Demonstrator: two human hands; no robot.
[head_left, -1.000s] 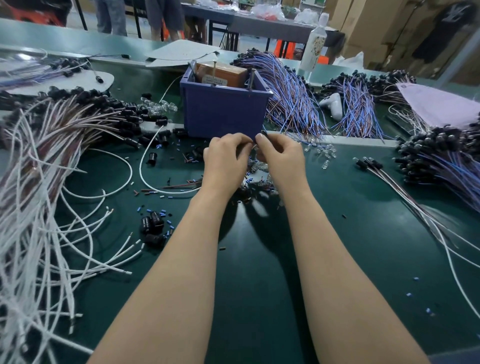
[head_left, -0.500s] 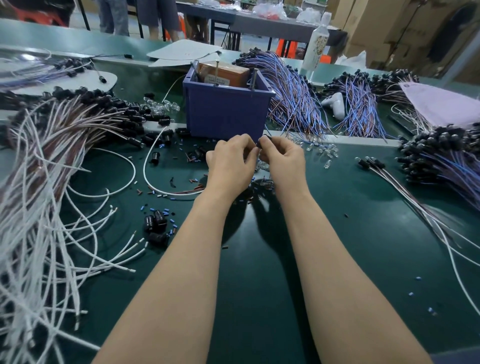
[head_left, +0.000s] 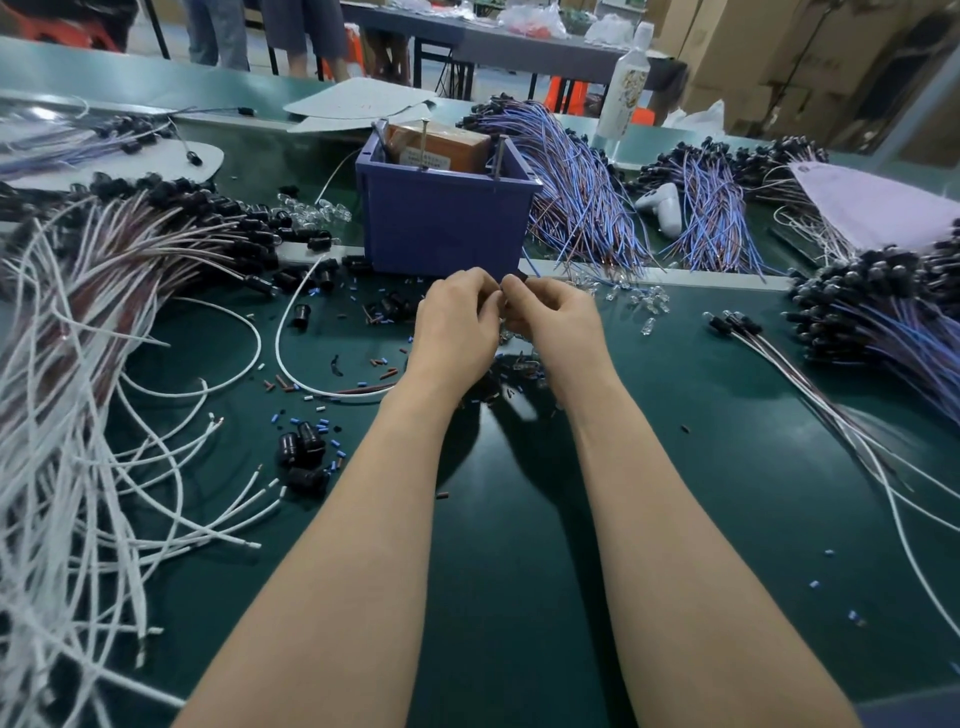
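Caps (head_left: 304, 454) in black, four as best I am counting in that tight cluster, are lying nearest you on the green bench mat (head_left: 519, 597), just left of your left forearm. Beyond them your left hand (head_left: 457, 325) and right hand (head_left: 553, 322) are meeting fingertip to fingertip. Both are curled tight and pinching one small black holder (head_left: 519, 278) between them. It is sitting at the top of the joined hands, in the middle of the bench, a touch nearer your right thumb. One blue lead (head_left: 531, 262) is running from it up and off to the far right, so the long axis is pointing away from you. Your fingers are hiding most of the piece, and I cannot tell whether a bulb is seated in it. Any coming push is probably going along that axis, with both hands equally near. Just behind your knuckles one blue bin (head_left: 447, 234) is standing. Clear bulbs (head_left: 647, 304), too many to count, are lying scattered to its right, and one white bottle (head_left: 626, 78) is standing farthest back.
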